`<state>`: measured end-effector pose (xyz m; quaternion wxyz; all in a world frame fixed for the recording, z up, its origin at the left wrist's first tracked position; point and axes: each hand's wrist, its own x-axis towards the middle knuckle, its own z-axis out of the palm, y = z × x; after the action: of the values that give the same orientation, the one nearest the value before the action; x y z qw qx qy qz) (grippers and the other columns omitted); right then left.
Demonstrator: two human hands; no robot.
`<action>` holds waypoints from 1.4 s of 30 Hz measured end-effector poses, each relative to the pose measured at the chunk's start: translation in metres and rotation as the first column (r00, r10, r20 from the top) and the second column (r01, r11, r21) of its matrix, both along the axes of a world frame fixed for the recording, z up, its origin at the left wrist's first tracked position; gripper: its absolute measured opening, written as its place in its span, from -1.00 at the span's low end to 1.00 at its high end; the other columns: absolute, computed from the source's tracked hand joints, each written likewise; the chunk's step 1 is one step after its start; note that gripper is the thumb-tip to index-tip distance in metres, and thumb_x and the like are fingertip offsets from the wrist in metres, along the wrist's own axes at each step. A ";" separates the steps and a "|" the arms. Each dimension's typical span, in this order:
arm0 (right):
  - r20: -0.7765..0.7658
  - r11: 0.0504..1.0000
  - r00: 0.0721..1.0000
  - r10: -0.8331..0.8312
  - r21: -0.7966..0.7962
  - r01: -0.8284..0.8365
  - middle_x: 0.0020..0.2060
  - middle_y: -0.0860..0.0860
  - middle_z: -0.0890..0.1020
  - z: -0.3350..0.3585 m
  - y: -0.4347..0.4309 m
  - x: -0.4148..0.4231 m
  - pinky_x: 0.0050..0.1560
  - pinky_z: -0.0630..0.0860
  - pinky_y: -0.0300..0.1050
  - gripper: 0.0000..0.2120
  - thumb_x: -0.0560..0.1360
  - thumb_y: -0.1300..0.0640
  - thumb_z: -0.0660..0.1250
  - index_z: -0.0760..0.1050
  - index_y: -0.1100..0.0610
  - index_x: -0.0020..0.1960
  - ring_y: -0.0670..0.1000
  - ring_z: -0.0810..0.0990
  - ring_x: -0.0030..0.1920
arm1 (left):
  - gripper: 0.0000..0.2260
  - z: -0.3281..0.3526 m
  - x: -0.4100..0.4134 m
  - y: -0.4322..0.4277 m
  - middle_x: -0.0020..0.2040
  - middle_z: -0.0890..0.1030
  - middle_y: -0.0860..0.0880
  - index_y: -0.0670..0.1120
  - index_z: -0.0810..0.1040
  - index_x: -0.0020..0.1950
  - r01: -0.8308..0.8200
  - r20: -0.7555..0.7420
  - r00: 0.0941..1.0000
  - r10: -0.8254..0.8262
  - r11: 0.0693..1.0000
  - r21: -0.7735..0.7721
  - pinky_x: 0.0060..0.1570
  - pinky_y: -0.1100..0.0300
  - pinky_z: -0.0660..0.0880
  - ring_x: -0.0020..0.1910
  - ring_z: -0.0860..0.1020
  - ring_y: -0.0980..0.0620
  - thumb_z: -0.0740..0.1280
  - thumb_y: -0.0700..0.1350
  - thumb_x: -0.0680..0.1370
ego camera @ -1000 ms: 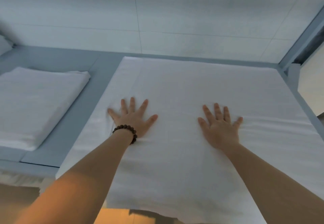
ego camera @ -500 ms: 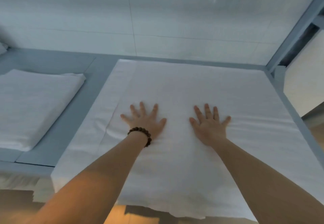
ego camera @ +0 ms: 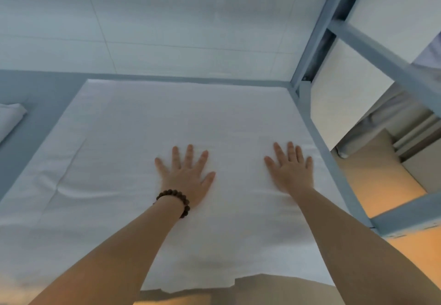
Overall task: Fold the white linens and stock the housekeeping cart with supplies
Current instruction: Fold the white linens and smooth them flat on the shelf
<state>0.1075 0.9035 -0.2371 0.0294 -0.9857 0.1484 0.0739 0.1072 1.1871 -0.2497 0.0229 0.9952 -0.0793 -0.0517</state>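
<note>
My left grip [ego camera: 185,178] lies flat on the white sheet [ego camera: 167,118], palm down, with the fingers straight and spread wide. It holds nothing and only presses on the cloth. My right grip [ego camera: 292,173] lies the same way, flat and open with spread fingers, pressing the sheet close to the right edge of the tabletop [ego camera: 35,104]. The two are apart, side by side, near the middle of the sheet. A bracelet [ego camera: 175,201] of dark round beads sits on my left wrist. The sheet is spread out over most of the gray tabletop. It reaches from the far edge to the near edge, and its front side hangs a little over the near edge. A long fold line [ego camera: 71,161] runs down the left part of the sheet. At the left edge of the tabletop I can see a corner of a folded white linen [ego camera: 9,118], well apart from the sheet. A gray metal post [ego camera: 317,30] stands at the far right corner. Behind the tabletop is a wall of pale tiles [ego camera: 167,18].
</note>
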 end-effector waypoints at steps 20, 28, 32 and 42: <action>-0.005 0.968 0.969 0.246 0.063 -0.245 0.54 -0.05 -0.23 0.005 0.143 -0.108 0.43 -0.29 0.32 -0.41 0.54 -0.33 -0.29 -0.29 -0.21 0.51 0.07 -0.29 0.53 | -0.31 0.015 -0.107 0.080 0.54 -0.34 0.09 0.29 -0.39 0.46 -0.168 -0.113 0.979 0.170 0.985 0.024 0.29 -0.45 -0.26 0.51 -0.32 -0.12 -0.38 0.48 0.37; -0.044 0.999 0.999 -0.011 0.034 0.012 0.55 0.02 -0.20 0.012 0.073 -0.133 0.47 -0.21 0.28 -0.39 0.53 -0.34 -0.30 -0.31 -0.17 0.51 0.11 -0.23 0.54 | -0.31 0.027 -0.119 0.157 0.57 -0.26 0.05 0.29 -0.28 0.50 -0.447 -0.145 0.883 0.446 0.894 0.030 0.33 -0.44 -0.16 0.52 -0.26 -0.19 -0.25 0.48 0.41; -0.069 0.996 0.998 0.009 0.093 -0.003 0.55 0.01 -0.19 0.022 0.113 -0.121 0.41 -0.17 0.41 -0.43 0.59 -0.26 -0.20 -0.25 -0.15 0.53 0.13 -0.23 0.54 | -0.35 0.033 -0.110 0.141 0.58 -0.21 -0.02 0.21 -0.22 0.54 -0.388 -0.117 0.914 0.387 0.921 0.015 0.33 -0.45 -0.22 0.53 -0.24 -0.20 -0.18 0.40 0.49; -0.006 0.863 0.866 0.499 0.098 -0.496 0.55 -0.04 -0.20 0.010 0.262 -0.100 0.38 -0.29 0.43 -0.46 0.59 -0.24 -0.23 -0.20 -0.17 0.54 0.06 -0.29 0.53 | -0.37 0.019 -0.083 0.191 0.57 -0.24 0.09 0.23 -0.29 0.52 -0.324 -0.073 0.942 0.327 0.945 0.044 0.31 -0.44 -0.22 0.54 -0.24 -0.08 -0.30 0.40 0.48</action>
<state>0.0076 1.1656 -0.2267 0.0531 -0.9868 -0.1141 0.1015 0.0242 1.3781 -0.2302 0.0184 0.9921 0.0880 -0.0877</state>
